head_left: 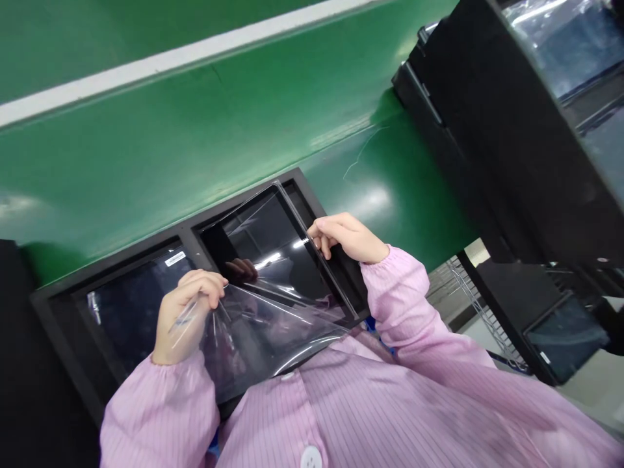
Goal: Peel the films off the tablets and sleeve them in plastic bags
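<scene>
In the head view, my left hand (188, 312) is closed, pinching the corner of a clear plastic film (263, 338). The film stretches in creases from my fingers across the near part of a glossy black screen panel (273, 240). My right hand (348, 237) grips that panel's right edge with curled fingers. The panel sits tilted over the right compartment of a black tray (190, 234). In the left compartment lies another dark panel (141, 305) with a white barcode label (175, 259), partly hidden behind my left hand and sleeve.
The tray rests on a green worktop (195, 143) crossed by a white strip (185, 55). A tall stack of black trays (507, 130) holding film-wrapped panels stands at the right. Lower right, another dark panel (565, 338) leans beside a wire rack (487, 318).
</scene>
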Tool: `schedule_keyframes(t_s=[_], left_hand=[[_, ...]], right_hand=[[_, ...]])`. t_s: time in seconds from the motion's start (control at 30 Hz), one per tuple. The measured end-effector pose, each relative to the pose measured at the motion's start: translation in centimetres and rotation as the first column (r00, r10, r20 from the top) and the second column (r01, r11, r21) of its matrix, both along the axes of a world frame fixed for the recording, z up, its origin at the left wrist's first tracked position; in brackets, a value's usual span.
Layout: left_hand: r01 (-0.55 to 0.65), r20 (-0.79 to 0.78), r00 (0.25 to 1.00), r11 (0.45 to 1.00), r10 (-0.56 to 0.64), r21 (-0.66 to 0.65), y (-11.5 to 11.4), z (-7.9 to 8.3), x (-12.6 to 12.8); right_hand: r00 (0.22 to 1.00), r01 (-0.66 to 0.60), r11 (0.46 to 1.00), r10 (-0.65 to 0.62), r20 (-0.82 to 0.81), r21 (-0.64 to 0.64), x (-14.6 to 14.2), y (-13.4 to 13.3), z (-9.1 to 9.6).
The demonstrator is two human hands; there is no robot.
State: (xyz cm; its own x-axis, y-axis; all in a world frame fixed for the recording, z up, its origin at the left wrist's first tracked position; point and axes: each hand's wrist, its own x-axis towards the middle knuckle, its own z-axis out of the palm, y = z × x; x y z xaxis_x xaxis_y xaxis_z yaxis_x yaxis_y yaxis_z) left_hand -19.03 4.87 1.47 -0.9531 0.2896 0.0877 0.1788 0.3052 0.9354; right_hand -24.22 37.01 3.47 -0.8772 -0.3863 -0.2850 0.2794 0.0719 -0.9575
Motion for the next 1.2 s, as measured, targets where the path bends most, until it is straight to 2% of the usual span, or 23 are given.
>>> schedule_keyframes(t_s=[0.1,0.23,0.33,0.4,0.5,0.6,0.67,0.73,0.8,0.87,0.97,1.07,1.13,1.2], left_hand=[[-0.004,-0.014,1.0,1.0,0.004,-0.001,0.1,0.3,0.0],[-0.067,-0.006,0.998,0.997,0.067,0.031,0.6,0.3,0.1],[-0.205,0.03,0.979,0.978,0.204,0.027,1.7,-0.1,0.5],[-0.322,0.014,0.947,0.946,0.321,0.049,2.6,-0.3,0.7],[-0.463,-0.052,0.884,0.886,0.464,0.029,3.0,0.5,0.9],[-0.564,-0.083,0.824,0.798,0.56,-0.215,1.1,2.3,1.9],[-0.545,-0.086,0.811,0.694,0.579,-0.47,-0.8,3.2,3.6],[-0.476,-0.06,0.799,0.567,0.599,-0.672,-2.5,3.2,5.9],[-0.437,-0.037,0.771,0.485,0.636,-0.757,-3.3,2.6,8.4],[-0.452,-0.055,0.748,0.446,0.662,-0.773,-3.2,1.7,10.2],[-0.499,-0.087,0.731,0.443,0.677,-0.745,-2.6,1.0,11.5],[-0.507,-0.007,0.703,0.494,0.711,-0.707,-2.7,1.2,11.4],[-0.551,0.104,0.631,0.538,0.769,-0.638,-3.4,1.4,11.1],[-0.667,0.236,0.52,0.563,0.821,-0.488,-4.5,1.6,10.8]], right_hand=[[1.0,0.011,1.0,-0.011,-0.009,0.01,0.0,-0.1,0.1],[1.0,0.015,1.0,-0.015,-0.009,0.023,0.0,-0.1,0.0],[1.0,-0.007,0.999,0.008,-0.027,0.04,0.0,-0.1,-0.1],[0.997,-0.028,0.999,0.032,-0.073,0.046,0.1,-0.1,-0.1],[0.986,-0.063,0.994,0.076,-0.147,0.09,0.5,-0.1,0.2],[0.985,-0.046,0.978,0.079,-0.156,0.204,1.3,-0.4,0.7],[0.988,-0.02,0.954,0.064,-0.139,0.3,2.0,-0.7,0.8],[0.994,-0.022,0.948,0.055,-0.096,0.318,2.9,-1.1,0.8],[0.999,-0.017,0.97,0.029,-0.046,0.242,3.9,-1.6,1.0],[0.998,0.058,0.983,-0.051,-0.04,0.177,5.0,-1.8,1.6],[0.978,0.2,0.968,-0.187,-0.093,0.154,6.2,-1.8,3.5],[0.962,0.265,0.96,-0.257,-0.092,0.088,6.6,-1.8,5.0],[0.956,0.287,0.957,-0.284,-0.071,0.039,6.7,-2.5,4.8],[0.957,0.288,0.958,-0.288,-0.044,-0.008,6.8,-4.1,3.7]])
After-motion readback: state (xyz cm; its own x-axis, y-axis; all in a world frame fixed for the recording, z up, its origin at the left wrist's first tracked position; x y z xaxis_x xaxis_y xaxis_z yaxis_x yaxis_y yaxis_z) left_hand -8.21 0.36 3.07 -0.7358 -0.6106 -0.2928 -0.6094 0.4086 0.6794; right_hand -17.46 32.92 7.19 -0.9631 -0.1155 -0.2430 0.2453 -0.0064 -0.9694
